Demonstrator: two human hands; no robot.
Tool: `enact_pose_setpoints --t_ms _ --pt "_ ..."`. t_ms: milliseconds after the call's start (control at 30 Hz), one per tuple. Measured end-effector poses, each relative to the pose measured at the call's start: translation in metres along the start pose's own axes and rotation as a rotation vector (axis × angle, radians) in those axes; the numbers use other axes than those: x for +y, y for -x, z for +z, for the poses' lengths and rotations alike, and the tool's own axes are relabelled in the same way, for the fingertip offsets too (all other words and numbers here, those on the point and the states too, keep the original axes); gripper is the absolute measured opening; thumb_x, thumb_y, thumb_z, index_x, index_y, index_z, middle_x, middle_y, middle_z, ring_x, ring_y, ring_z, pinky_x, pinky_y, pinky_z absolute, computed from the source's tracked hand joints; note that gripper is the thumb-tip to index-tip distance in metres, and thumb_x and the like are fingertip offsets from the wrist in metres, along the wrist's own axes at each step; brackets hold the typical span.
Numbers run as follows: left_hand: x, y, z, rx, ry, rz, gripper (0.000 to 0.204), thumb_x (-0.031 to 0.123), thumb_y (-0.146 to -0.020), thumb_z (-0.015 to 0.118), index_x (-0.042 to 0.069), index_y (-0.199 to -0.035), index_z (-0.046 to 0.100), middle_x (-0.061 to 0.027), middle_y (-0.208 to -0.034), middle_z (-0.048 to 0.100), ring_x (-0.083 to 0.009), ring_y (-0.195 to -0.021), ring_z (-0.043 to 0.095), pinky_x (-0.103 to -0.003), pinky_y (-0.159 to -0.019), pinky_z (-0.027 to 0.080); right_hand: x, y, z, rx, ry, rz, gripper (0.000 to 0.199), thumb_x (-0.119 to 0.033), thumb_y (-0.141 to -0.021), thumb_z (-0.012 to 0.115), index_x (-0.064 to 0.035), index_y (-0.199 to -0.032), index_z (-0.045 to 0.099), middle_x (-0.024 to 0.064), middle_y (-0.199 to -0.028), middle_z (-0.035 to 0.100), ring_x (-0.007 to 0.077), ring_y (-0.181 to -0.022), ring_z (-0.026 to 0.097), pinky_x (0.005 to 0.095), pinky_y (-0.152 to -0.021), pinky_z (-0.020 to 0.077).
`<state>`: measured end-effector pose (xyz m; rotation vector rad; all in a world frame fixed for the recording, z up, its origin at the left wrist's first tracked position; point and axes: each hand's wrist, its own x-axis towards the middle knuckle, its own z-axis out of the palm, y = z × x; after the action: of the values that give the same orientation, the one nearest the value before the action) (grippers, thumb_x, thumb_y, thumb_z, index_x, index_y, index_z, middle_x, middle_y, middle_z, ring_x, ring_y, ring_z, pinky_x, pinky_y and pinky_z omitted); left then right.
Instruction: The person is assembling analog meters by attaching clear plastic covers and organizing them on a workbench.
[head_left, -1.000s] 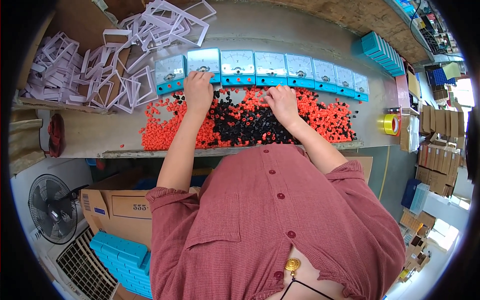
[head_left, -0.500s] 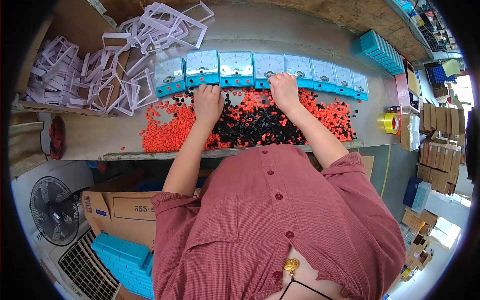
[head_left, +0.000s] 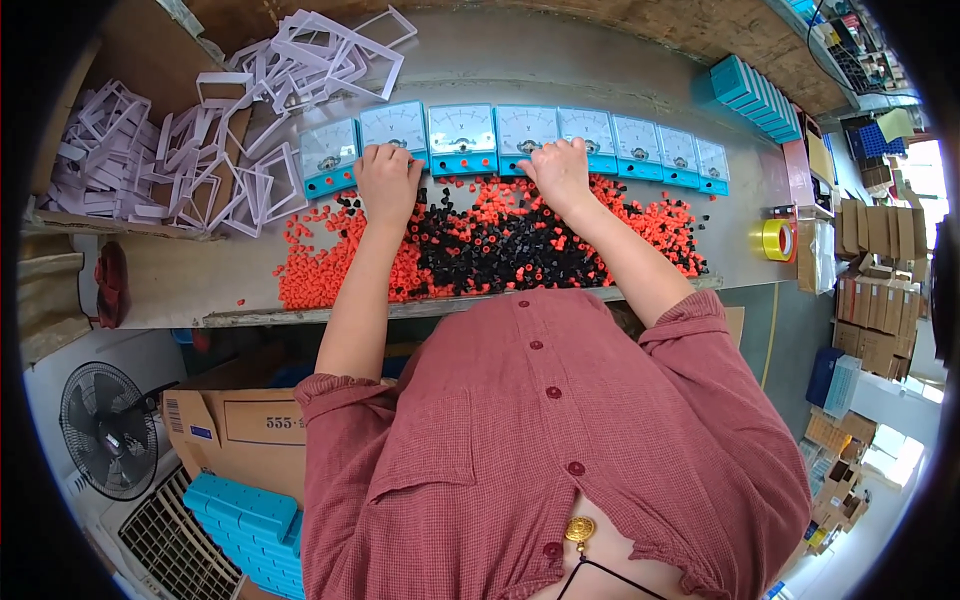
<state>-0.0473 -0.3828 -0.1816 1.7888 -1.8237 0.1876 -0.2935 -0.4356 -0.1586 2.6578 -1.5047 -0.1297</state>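
Observation:
A row of several blue panel meters (head_left: 463, 138) with white dials lies across the workbench. In front of it spreads a heap of small orange knobs (head_left: 320, 270) and black knobs (head_left: 500, 250). My left hand (head_left: 388, 183) rests fingers down at the lower edge of the second meter from the left. Over at the bottom edge of a meter near the middle of the row, my right hand (head_left: 558, 172) is curled. Whether either hand pinches a knob is hidden under the fingers.
A pile of white plastic frames (head_left: 190, 150) fills the bench's left. A stack of blue meter bodies (head_left: 757, 95) lies far right, with a yellow tape roll (head_left: 775, 240) near it. Below the bench stand a fan (head_left: 108, 430), a cardboard box (head_left: 240, 425) and blue parts (head_left: 245, 515).
Both hands moved from the knob heap up to the lower edges of the meters; the left hand shifted slightly rightward along the row.

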Motion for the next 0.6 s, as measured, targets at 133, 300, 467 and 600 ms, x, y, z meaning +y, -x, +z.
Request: enact_pose_setpoints --t_ms 133,300,467,600 --pt "0.0 -0.002 0.004 -0.027 -0.016 -0.031 0.015 0.018 -0.067 0.072 0.008 -0.07 0.062 -0.0036 -0.079 0.057 -0.024 -0.086 0.051 -0.039 -0.077 0.039 0.001 0.003 0.003 0.049 -0.045 0.018 0.025 -0.034 -0.078 0.063 -0.0088 -0.075 0.067 0.0056 -0.071 0.063 0.0206 -0.076 0.057 0.0385 -0.073 0.0359" --pt "0.005 -0.001 0.005 0.017 -0.018 0.004 0.012 0.016 -0.068 0.071 0.007 -0.072 0.064 -0.0035 -0.079 0.057 -0.024 -0.085 0.051 -0.039 -0.076 0.039 0.003 0.004 0.011 0.451 -0.007 -0.094 0.026 -0.031 -0.078 0.062 -0.0087 -0.066 0.064 0.0049 -0.065 0.061 0.0206 -0.071 0.057 0.0376 -0.072 0.0359" --pt "0.009 0.0 0.004 0.001 0.035 -0.022 0.012 0.004 -0.067 0.064 0.008 -0.078 0.066 -0.0038 -0.081 0.059 -0.0242 -0.088 0.052 -0.039 -0.077 0.039 0.006 0.008 0.002 0.22 -0.096 -0.026 0.015 -0.022 -0.076 0.062 -0.0087 -0.069 0.062 0.0048 -0.069 0.061 0.0201 -0.072 0.057 0.0374 -0.072 0.0358" --pt "0.017 0.0 0.007 0.001 0.083 0.029 0.014 0.002 -0.067 0.062 0.008 -0.079 0.066 -0.0052 -0.084 0.062 -0.0244 -0.091 0.053 -0.04 -0.077 0.04 0.006 0.017 0.01 0.333 -0.106 -0.056 0.015 -0.024 -0.074 0.065 -0.0101 -0.069 0.061 0.0036 -0.069 0.061 0.0203 -0.071 0.055 0.0376 -0.072 0.0344"
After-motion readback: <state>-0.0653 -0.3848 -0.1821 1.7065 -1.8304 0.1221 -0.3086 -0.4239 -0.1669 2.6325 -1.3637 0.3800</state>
